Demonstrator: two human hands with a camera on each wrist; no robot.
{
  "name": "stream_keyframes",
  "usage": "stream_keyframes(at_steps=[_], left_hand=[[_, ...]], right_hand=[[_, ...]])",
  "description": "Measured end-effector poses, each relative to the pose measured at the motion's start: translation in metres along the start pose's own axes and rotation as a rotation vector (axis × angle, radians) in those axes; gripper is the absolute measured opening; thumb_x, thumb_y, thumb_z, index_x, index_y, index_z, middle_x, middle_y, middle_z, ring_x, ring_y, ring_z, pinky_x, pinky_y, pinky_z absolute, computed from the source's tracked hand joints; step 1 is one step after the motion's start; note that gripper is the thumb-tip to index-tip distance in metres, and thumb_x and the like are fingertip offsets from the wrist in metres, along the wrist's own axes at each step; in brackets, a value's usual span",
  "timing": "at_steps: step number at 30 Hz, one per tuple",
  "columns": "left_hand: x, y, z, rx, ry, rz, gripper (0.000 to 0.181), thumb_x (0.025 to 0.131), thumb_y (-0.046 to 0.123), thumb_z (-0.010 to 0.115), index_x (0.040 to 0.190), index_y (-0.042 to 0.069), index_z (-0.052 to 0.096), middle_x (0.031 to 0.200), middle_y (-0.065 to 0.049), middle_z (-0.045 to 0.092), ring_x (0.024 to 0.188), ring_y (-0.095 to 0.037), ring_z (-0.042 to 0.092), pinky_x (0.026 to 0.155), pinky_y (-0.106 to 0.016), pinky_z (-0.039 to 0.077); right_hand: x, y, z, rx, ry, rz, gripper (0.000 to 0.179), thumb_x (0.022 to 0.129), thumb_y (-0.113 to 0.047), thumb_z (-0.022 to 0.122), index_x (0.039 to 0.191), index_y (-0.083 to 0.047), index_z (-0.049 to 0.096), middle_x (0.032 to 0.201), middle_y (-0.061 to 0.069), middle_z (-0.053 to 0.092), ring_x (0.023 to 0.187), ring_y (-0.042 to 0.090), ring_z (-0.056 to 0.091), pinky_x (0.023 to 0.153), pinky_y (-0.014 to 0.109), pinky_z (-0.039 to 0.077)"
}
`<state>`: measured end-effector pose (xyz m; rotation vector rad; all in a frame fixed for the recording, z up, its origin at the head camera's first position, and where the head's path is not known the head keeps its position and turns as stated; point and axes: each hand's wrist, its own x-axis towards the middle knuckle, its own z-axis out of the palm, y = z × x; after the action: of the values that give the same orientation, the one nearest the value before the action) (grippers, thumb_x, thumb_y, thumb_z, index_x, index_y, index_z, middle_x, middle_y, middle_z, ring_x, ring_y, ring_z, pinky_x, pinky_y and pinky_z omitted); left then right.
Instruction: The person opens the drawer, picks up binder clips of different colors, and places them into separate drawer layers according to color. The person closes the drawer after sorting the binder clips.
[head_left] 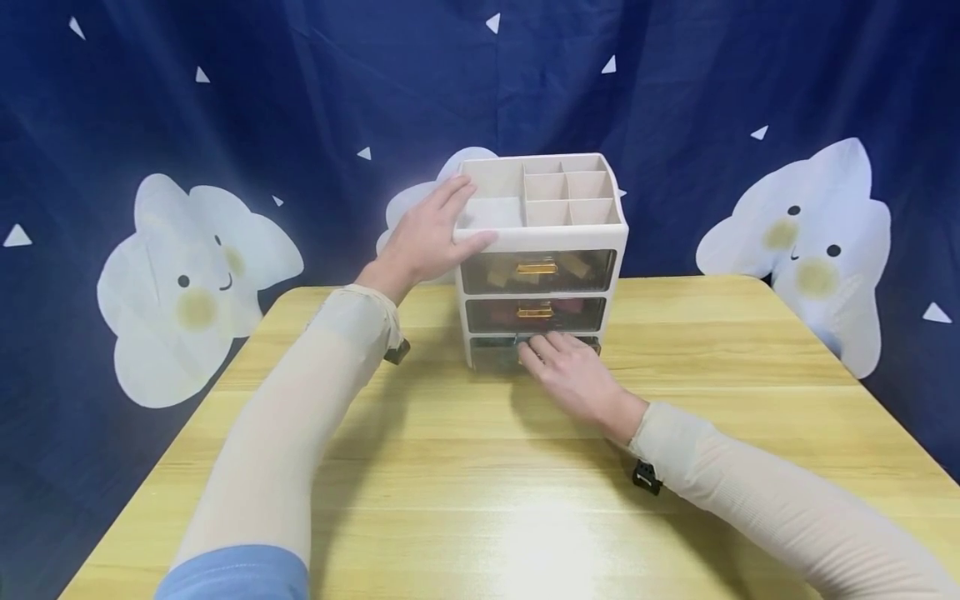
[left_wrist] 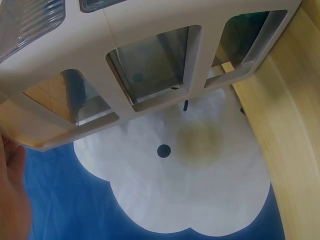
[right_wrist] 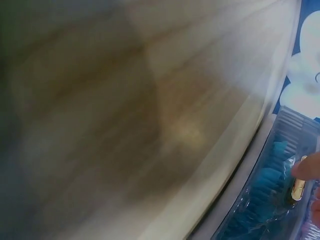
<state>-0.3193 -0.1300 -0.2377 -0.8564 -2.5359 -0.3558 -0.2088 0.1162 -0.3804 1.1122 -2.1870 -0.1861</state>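
Note:
A white desktop organizer (head_left: 540,240) with smoky see-through drawers stands on the wooden table. My left hand (head_left: 427,237) rests on its top left corner, fingers over the side rim and thumb along the front edge. Down at the bottom drawer (head_left: 491,357), the curled fingers of my right hand (head_left: 573,375) hold the gold handle (right_wrist: 298,186), which the hand covers in the head view. Blue-green contents (right_wrist: 265,187) show through this drawer in the right wrist view. The left wrist view looks along the organizer's side wall (left_wrist: 90,37), with its window openings.
Above are the middle drawer (head_left: 487,315), with reddish contents, and the top drawer (head_left: 480,271), with tan pieces. Open compartments (head_left: 570,185) divide the organizer's top. The table (head_left: 450,467) reaches toward me, and a dark blue curtain (head_left: 322,75) with cloud faces hangs behind.

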Motion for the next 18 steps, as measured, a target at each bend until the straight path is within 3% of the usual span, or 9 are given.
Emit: stream_keyframes(at_steps=[7,13,18], left_hand=[[0.0005,-0.0005,0.0005,0.003,0.010,0.000,0.085,0.091,0.066,0.049,0.151,0.007,0.037,0.158,-0.005,0.029,0.144,-0.019,0.025,0.115,-0.040,0.026],[-0.0001,0.0007,0.0012,-0.004,0.008,0.004,0.085,0.091,0.065,0.050,0.151,0.006,0.036,0.158,-0.005,0.030,0.144,-0.020,0.025,0.115,-0.040,0.026],[-0.0010,0.0010,0.0003,-0.007,0.004,-0.001,0.084,0.091,0.065,0.049,0.151,0.007,0.036,0.158,-0.005,0.029,0.145,-0.019,0.025,0.116,-0.039,0.025]], right_hand=[[0.0020,-0.0001,0.0038,-0.045,-0.003,-0.004,0.021,0.092,0.000,0.048,0.108,0.003,0.060,0.095,0.014,0.059,0.080,0.027,0.056,0.075,0.035,0.053],[-0.0007,-0.0046,-0.0006,0.023,-0.035,0.007,0.025,0.088,0.003,0.052,0.112,0.003,0.058,0.095,0.013,0.057,0.081,0.027,0.054,0.074,0.036,0.050],[0.0034,-0.0054,-0.0058,0.113,-0.048,0.086,0.049,0.090,-0.020,0.068,0.130,0.003,0.054,0.106,0.014,0.061,0.091,0.030,0.058,0.080,0.040,0.051]])
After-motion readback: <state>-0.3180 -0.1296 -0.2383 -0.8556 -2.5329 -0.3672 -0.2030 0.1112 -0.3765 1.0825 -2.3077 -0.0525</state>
